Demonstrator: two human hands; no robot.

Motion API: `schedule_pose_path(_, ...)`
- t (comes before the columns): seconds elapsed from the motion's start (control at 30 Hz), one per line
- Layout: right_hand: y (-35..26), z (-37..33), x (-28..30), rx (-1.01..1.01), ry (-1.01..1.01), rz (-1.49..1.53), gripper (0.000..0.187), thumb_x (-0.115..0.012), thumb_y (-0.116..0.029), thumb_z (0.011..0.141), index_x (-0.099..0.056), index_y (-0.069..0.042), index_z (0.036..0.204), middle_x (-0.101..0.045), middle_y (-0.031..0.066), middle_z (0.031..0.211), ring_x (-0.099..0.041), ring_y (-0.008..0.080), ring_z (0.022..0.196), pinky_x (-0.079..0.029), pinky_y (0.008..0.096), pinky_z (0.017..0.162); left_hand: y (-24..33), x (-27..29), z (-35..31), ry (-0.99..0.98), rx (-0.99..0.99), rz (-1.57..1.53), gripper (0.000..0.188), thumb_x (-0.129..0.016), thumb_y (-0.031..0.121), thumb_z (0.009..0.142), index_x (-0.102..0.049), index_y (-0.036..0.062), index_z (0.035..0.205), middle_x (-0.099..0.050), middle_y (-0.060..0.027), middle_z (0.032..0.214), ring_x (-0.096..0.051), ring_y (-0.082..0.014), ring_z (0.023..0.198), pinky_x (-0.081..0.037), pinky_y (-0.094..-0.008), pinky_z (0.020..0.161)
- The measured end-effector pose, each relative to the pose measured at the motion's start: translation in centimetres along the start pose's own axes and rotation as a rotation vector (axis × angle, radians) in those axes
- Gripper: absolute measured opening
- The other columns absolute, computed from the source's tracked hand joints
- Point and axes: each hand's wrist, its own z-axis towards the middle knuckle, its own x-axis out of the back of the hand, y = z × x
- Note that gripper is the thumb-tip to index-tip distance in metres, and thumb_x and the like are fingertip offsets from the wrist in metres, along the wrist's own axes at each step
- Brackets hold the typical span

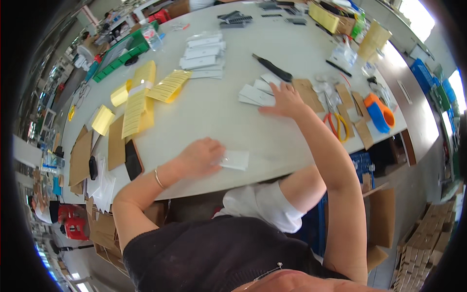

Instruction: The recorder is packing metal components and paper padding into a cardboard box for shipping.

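My left hand is over the near edge of the table, blurred by motion, its fingers bent. Beside its fingertips a small clear bag with something white in it lies flat; whether the hand grips it is not plain. Farther right, my right hand reaches out with fingers spread over a fan of white cards. Its fingertips are on or just above the cards. A black-handled knife-like tool lies just beyond them. Several packed white pieces are stacked at the far middle.
Yellow printed sheets lie at left near brown cardboard pieces and a dark phone-like slab. At right are scissors, an orange-and-blue tape dispenser and a tape roll. A green tray stands far left.
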Motion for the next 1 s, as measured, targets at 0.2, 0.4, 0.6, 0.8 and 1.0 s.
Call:
schedule_pose_path(0.2, 0.5, -1.2, -0.9, 0.162, 0.051, -0.001, 0.069, -0.071, -0.042, 0.066, -0.046, -0.009, 0.121, -0.047, 0.0196, 0.119, -0.043, 0.0359, 0.111, -0.033, 0.0444, 0.095, 3.9, -1.6, -0.3, 0.066, 0.089, 0.009, 0.077, -0.071, 0.045, 0.065, -0.043, -0.0015, 0.12, -0.049, -0.015, 0.108, -0.047, -0.03, 0.104, -0.036, -0.042, 0.091)
schedule_pose_path(0.4, -0.8, -1.3, -0.3, 0.13, 0.097, -0.048, 0.078, -0.071, -0.037, 0.067, -0.039, -0.004, 0.13, -0.045, 0.0196, 0.124, -0.04, 0.036, 0.115, -0.031, 0.0442, 0.098, 5.4, -2.7, -1.3, 0.069, 0.051, 0.073, 0.067, -0.069, 0.038, 0.068, -0.044, 0.005, 0.12, -0.048, -0.0087, 0.105, -0.046, -0.0235, 0.102, -0.037, -0.0377, 0.086)
schedule_pose_path(0.6, -2.0, -1.7, 0.7, 0.009, -0.035, 0.065, 0.081, -0.073, -0.034, 0.064, -0.039, 0.001, 0.13, -0.045, 0.021, 0.121, -0.039, 0.0358, 0.116, -0.03, 0.0444, 0.099, 5.2, -4.3, -1.8, 0.128, -0.116, 0.095, 0.032, -0.058, 0.018, 0.073, -0.05, 0.0067, 0.102, -0.049, -0.0055, 0.094, -0.049, -0.0197, 0.092, -0.038, -0.0329, 0.079)
schedule_pose_path(0.8, -2.3, -2.9, 0.2, 0.03, -0.014, 0.136, 0.058, -0.07, -0.026, 0.063, -0.05, 0.001, 0.111, -0.052, 0.0216, 0.103, -0.049, 0.0364, 0.099, -0.042, 0.0408, 0.084, 4.1, -3.0, 0.1, 0.21, -0.21, 0.012, 0.02, -0.054, 0.014, 0.074, -0.048, 0.0062, 0.092, -0.049, -0.0055, 0.082, -0.052, -0.0199, 0.074, -0.04, -0.0306, 0.069)
schedule_pose_path(1.0, -1.6, -3.6, -0.2, 0.047, 0.031, 0.067, 0.053, -0.063, -0.017, 0.064, -0.049, 0.0, 0.112, -0.058, 0.0211, 0.089, -0.056, 0.0358, 0.088, -0.046, 0.042, 0.076, 1.4, -0.9, 4.5, 0.275, -0.23, 0.197, 0.021, -0.051, 0.014, 0.075, -0.049, 0.0043, 0.093, -0.05, -0.004, 0.072, -0.052, -0.0193, 0.067, -0.039, -0.031, 0.061)
